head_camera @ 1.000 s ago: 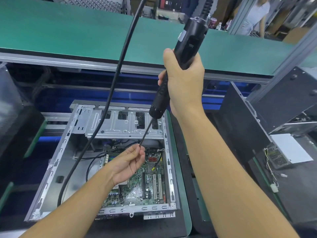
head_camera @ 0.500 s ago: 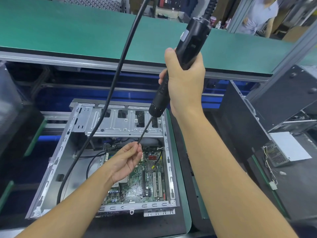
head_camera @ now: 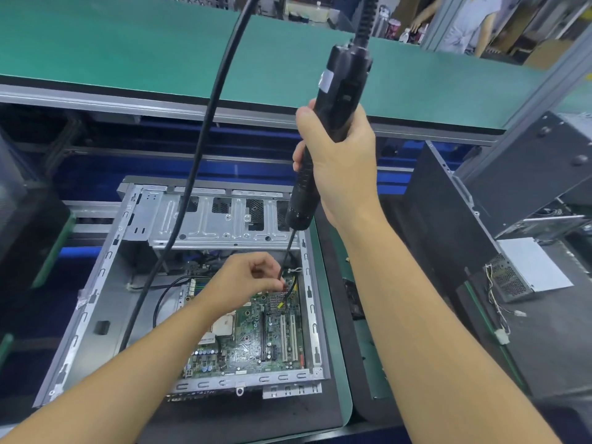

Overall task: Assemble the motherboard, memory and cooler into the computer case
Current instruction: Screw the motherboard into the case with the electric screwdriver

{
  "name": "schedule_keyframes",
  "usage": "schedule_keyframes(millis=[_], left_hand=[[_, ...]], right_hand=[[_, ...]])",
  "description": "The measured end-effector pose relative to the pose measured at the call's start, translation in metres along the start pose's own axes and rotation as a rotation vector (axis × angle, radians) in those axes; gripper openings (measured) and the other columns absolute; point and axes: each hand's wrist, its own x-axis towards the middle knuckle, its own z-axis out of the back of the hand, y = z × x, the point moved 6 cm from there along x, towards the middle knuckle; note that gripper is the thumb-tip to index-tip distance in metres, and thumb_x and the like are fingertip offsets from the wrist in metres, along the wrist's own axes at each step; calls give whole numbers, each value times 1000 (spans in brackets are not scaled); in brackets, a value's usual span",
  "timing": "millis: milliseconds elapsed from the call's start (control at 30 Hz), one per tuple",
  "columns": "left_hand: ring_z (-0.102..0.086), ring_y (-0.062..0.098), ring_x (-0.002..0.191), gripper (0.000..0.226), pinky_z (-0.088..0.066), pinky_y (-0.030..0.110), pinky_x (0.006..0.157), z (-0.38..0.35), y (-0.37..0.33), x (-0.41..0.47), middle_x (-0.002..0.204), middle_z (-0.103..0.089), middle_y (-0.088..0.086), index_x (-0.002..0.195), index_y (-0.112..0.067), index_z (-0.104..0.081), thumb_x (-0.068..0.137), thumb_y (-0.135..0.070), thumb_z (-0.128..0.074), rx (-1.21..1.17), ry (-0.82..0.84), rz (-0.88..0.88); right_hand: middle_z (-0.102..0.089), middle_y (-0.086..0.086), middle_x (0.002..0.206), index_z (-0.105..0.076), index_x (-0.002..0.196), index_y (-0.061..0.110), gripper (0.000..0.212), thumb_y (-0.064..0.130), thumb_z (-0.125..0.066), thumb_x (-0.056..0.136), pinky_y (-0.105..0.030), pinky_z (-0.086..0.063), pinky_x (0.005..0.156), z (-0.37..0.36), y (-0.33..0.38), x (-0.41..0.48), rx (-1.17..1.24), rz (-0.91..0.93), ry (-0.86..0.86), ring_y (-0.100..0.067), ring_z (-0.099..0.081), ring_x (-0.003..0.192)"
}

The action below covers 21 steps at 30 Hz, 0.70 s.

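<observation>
Fastening the board down looks to be your step in hand. The motherboard (head_camera: 256, 334) lies flat inside the open computer case (head_camera: 105, 283), so seating it seems done. I see no cooler over the pale processor socket (head_camera: 224, 325) at the board's 9 o'clock side, and whether memory sits in its slots is too small to tell. The cooler, perhaps the memory, and likely more screws remain.

Your right hand (head_camera: 342, 168) curls tight round the black electric screwdriver (head_camera: 339, 91), which tilts so its bit (head_camera: 286, 254) runs down towards 7 o'clock. Your left hand (head_camera: 243, 280) has its fingers (head_camera: 272, 277) pinched at the bit's tip, probably steadying a screw, though that is hidden. The tip sits over the board's 1 o'clock corner, and the board lies directly beneath those fingers. I cannot tell whether they touch it.
</observation>
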Motion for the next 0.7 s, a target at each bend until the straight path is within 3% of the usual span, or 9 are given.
schedule_keyframes(millis=[67, 200, 267, 333, 467, 600, 700], left_hand=[[-68, -1, 78, 20, -49, 10, 71, -9, -3, 7, 81, -73, -16, 82, -33, -67, 78, -22, -82, 325, 42, -101], [-63, -3, 72, 13, -47, 18, 65, -38, 12, 20, 76, -69, -15, 85, -22, -67, 80, -22, -79, 530, 113, -136], [-61, -1, 69, 14, -44, 21, 63, -49, 24, 27, 75, -66, -16, 83, -23, -65, 80, -24, -79, 611, 109, -91], [-61, 10, 73, 18, -47, 26, 64, -59, 37, 34, 79, -66, -11, 86, -23, -63, 80, -30, -78, 718, 133, -64], [-63, 23, 96, 24, -53, 37, 85, -68, 52, 47, 102, -70, 1, 99, -22, -63, 84, -37, -73, 872, 186, -93], [-66, 23, 93, 26, -40, 37, 100, -64, 51, 53, 89, -73, 3, 85, -27, -52, 83, -44, -72, 1131, 73, -201], [-66, 21, 90, 29, -36, 38, 101, -59, 53, 55, 86, -72, 0, 83, -28, -50, 81, -48, -71, 1178, 23, -195]], right_hand=[[-58, 0, 74, -55, 100, 5, 22, 20, -68, 91, -32, -55, 59, 5, -14, -5, -37, -15, 4, -17, -58, 56], [-60, -14, 73, -58, 99, 21, 15, 29, -68, 90, -22, -51, 59, 11, -45, -19, -137, -40, 31, -16, -57, 60], [-61, -11, 75, -58, 95, 30, 12, 32, -68, 89, -21, -51, 61, 14, -59, -26, -180, -56, 33, -23, -59, 63], [-62, -1, 74, -58, 92, 38, 11, 34, -68, 88, -26, -52, 63, 18, -74, -32, -212, -67, 24, -31, -61, 69], [-62, 6, 77, -59, 93, 49, 19, 35, -69, 86, -40, -54, 70, 19, -93, -40, -228, -64, 13, -29, -61, 70], [-60, 3, 74, -56, 92, 47, 21, 31, -69, 89, -47, -54, 70, 13, -98, -38, -231, -58, 31, -34, -59, 71], [-59, 10, 72, -54, 88, 47, 21, 33, -70, 89, -49, -56, 70, 10, -100, -33, -243, -64, 60, -27, -60, 69]])
